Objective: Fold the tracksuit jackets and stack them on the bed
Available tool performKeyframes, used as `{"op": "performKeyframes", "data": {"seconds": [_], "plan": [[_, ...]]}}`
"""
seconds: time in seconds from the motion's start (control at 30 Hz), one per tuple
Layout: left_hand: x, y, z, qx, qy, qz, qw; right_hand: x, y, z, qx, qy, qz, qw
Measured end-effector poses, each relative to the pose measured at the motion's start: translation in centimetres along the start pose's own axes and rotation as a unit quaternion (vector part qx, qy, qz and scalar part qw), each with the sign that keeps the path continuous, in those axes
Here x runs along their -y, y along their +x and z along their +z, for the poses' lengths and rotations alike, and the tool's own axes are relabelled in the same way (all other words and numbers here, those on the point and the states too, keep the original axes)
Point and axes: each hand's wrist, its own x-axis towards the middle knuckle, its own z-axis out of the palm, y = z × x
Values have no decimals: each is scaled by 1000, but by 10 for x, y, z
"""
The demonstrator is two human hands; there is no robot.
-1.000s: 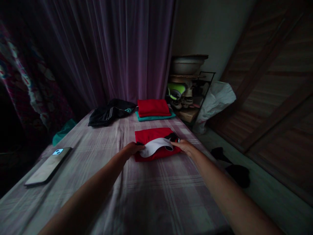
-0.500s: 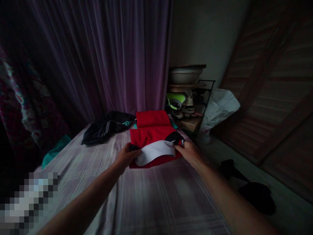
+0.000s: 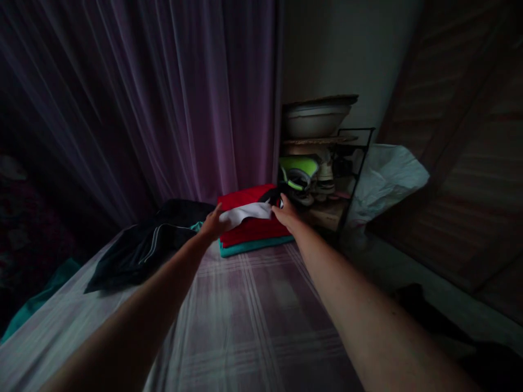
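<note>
Both arms are stretched out across the checked bedsheet (image 3: 261, 305) toward the far end of the bed, at about twelve o'clock from where the person stands. The left hand (image 3: 212, 223) grips the near left edge of a folded red garment with a white and black band (image 3: 249, 212), fingers closed over the cloth; the right hand (image 3: 286, 214) has the right edge, thumb and fingers pinched on the fabric by the dark trim. The garment sits on top of a pile: a folded red piece (image 3: 255, 233) under it and a teal piece (image 3: 253, 246) at the bottom, its edge peeking out along the front. At ten o'clock from the pile lies a crumpled black jacket with a pale stripe (image 3: 147, 247), just beside the left hand. A bit of teal cloth (image 3: 28, 307) hangs off the bed's left side, at about eight o'clock. Behind the pile falls a purple curtain (image 3: 175, 109). At two o'clock stands a black wire rack (image 3: 353, 163) with a big basin (image 3: 316, 117) on top and shoes on a shelf (image 3: 304, 182), and a white plastic bag (image 3: 388, 179) slumps against its right side.
</note>
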Motion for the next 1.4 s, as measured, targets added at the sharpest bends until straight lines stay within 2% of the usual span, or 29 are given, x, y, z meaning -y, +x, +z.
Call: {"op": "performKeyframes", "data": {"seconds": [0.1, 0.17, 0.27, 0.37, 0.47, 0.57, 0.63, 0.73, 0.83, 0.93, 1.13, 1.23, 1.33, 1.4], "plan": [[32, -3, 29, 21, 57, 75, 995, -21, -11, 30, 36, -37, -11, 999], [43, -10, 32, 35, 65, 97, 993, -28, -17, 33, 33, -51, -19, 998], [51, -38, 14, 49, 68, 151, 985, -35, -33, 24, -20, -37, -35, 999], [69, -99, -19, 32, 87, 177, 980, -45, -78, 16, -74, -25, -84, 993], [98, -177, -54, 12, 165, 133, 977, -63, -146, 12, -53, -63, -139, 987], [125, -243, -84, 15, 259, 45, 965, -80, -204, 1, 25, -185, -136, 973], [133, -273, -98, 38, 308, -3, 951, -87, -222, -11, 101, -286, -80, 950], [132, -297, -109, 88, 339, -43, 936, -85, -223, -25, 189, -380, -2, 906], [122, -302, -112, 120, 347, -60, 928, -75, -213, -32, 221, -412, 13, 884], [118, -304, -110, 126, 347, -59, 927, -65, -214, -33, 236, -422, 25, 875], [136, -304, -106, 83, 339, -38, 936, -69, -241, -37, 181, -423, 9, 888], [148, -283, -118, 42, 351, -54, 934, -81, -247, -38, 143, -410, -10, 901], [158, -244, -140, -21, 377, -73, 923, -94, -244, -37, 128, -394, -27, 910], [165, -215, -156, -41, 399, -81, 913, -103, -241, -35, 132, -379, -41, 915]]}}
